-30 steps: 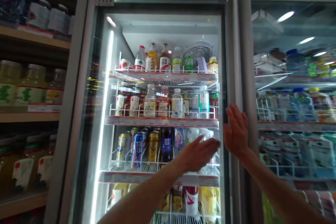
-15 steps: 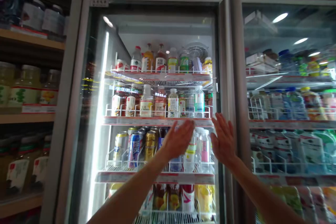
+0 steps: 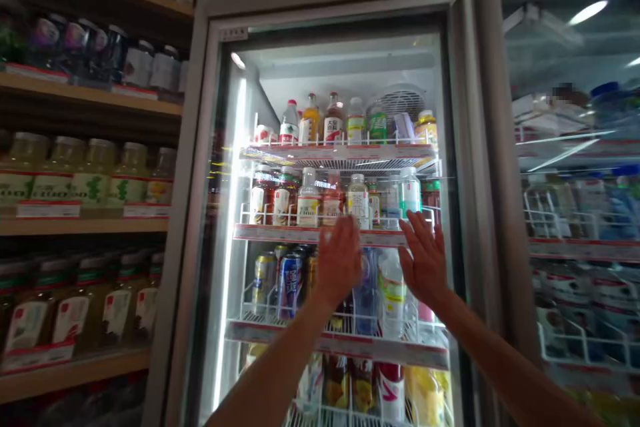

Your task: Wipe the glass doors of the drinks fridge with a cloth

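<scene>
1. Head view, hands: a person's left hand (image 3: 339, 260) and right hand (image 3: 425, 265) are raised side by side at the glass door (image 3: 350, 60) of a lit drinks cooler (image 3: 463, 147); both are spread flat, fingers pointing up, palms toward the glass, holding nothing; whether the palms actually touch the pane cannot be told.
2. Head view, behind the glass: the hands sit level with the red-edged second shelf (image 3: 280, 233); bottled teas (image 3: 309, 199) stand on it; drink cans (image 3: 283, 278) line the rack below to the left; a clear bottle (image 3: 393, 295) shows between the two wrists.
3. Head view, surroundings: wooden shelves (image 3: 90, 225) of jars (image 3: 95, 170) run along the left; a second cooler (image 3: 580, 213) stands to the right.
</scene>
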`<state>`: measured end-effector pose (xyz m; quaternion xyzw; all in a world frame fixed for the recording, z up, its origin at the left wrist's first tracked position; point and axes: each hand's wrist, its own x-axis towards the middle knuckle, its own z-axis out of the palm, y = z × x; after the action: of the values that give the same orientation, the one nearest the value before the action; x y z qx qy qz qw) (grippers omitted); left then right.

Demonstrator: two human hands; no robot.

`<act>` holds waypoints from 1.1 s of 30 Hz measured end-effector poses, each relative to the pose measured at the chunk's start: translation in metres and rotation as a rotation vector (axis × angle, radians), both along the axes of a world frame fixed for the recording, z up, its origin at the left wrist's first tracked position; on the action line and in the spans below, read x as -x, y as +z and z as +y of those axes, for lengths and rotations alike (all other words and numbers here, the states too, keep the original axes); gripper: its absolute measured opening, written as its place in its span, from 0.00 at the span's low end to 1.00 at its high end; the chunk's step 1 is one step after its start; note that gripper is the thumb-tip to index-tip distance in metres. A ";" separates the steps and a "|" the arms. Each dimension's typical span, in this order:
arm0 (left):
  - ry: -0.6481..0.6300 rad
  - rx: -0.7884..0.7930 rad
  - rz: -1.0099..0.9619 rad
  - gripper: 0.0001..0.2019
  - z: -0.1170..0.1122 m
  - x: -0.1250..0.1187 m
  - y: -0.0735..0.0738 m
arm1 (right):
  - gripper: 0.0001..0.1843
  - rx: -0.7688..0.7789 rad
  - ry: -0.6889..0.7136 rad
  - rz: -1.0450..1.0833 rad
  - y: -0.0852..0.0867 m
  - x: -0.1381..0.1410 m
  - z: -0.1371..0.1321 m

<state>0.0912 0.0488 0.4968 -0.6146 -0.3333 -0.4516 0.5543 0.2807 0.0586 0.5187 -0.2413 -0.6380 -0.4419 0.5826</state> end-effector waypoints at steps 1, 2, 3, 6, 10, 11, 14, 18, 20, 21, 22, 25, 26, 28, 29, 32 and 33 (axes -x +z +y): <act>-0.005 -0.002 0.131 0.23 -0.001 0.000 -0.009 | 0.32 -0.006 0.004 0.008 0.002 0.005 0.002; -0.009 0.000 0.299 0.22 -0.002 0.001 -0.019 | 0.32 -0.011 0.004 0.012 0.002 0.009 0.004; -0.001 0.020 0.426 0.22 -0.002 0.006 -0.029 | 0.32 -0.014 -0.001 0.006 0.001 0.013 0.006; 0.023 0.056 0.489 0.21 0.000 0.035 -0.036 | 0.33 -0.021 -0.026 -0.052 -0.008 0.019 0.008; 0.075 -0.006 -0.132 0.24 0.001 0.062 -0.017 | 0.34 -0.023 -0.023 -0.089 -0.018 0.026 0.007; 0.083 -0.019 -0.186 0.25 0.000 0.062 -0.018 | 0.34 -0.022 -0.018 -0.095 -0.019 0.029 0.006; 0.070 -0.001 0.203 0.24 -0.004 0.056 -0.040 | 0.34 -0.017 0.005 -0.135 -0.022 0.039 0.003; 0.073 0.041 0.331 0.22 -0.003 0.074 -0.041 | 0.33 -0.012 0.071 -0.183 -0.024 0.047 -0.003; 0.067 0.015 -0.051 0.23 0.001 0.087 -0.022 | 0.33 -0.012 0.128 -0.174 -0.024 0.052 -0.008; 0.055 -0.002 -0.236 0.24 0.004 0.090 -0.012 | 0.34 -0.007 0.167 -0.169 -0.024 0.056 -0.011; 0.035 -0.009 -0.366 0.25 0.006 0.089 -0.005 | 0.34 0.002 0.216 -0.170 -0.024 0.062 -0.014; -0.047 0.100 -0.310 0.29 0.006 0.074 -0.001 | 0.33 0.085 0.393 -0.198 -0.023 0.089 -0.022; -0.072 0.166 -0.231 0.30 0.005 0.070 -0.004 | 0.32 0.131 0.448 -0.207 -0.022 0.099 -0.023; -0.098 0.270 -0.138 0.34 0.000 0.071 -0.011 | 0.31 0.224 0.526 -0.219 -0.022 0.120 -0.024; -0.097 0.286 -0.126 0.35 -0.002 0.077 -0.014 | 0.31 0.259 0.540 -0.226 -0.023 0.130 -0.023; -0.049 0.218 -0.160 0.39 -0.007 0.115 -0.024 | 0.32 0.274 0.454 -0.235 -0.025 0.156 -0.018; -0.025 0.188 -0.161 0.39 -0.008 0.130 -0.027 | 0.32 0.249 0.383 -0.244 -0.026 0.164 -0.017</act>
<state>-0.0389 0.0409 0.4695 -0.6296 -0.4099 -0.4731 0.4601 0.1165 0.0419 0.4922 -0.1307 -0.7873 -0.2672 0.5401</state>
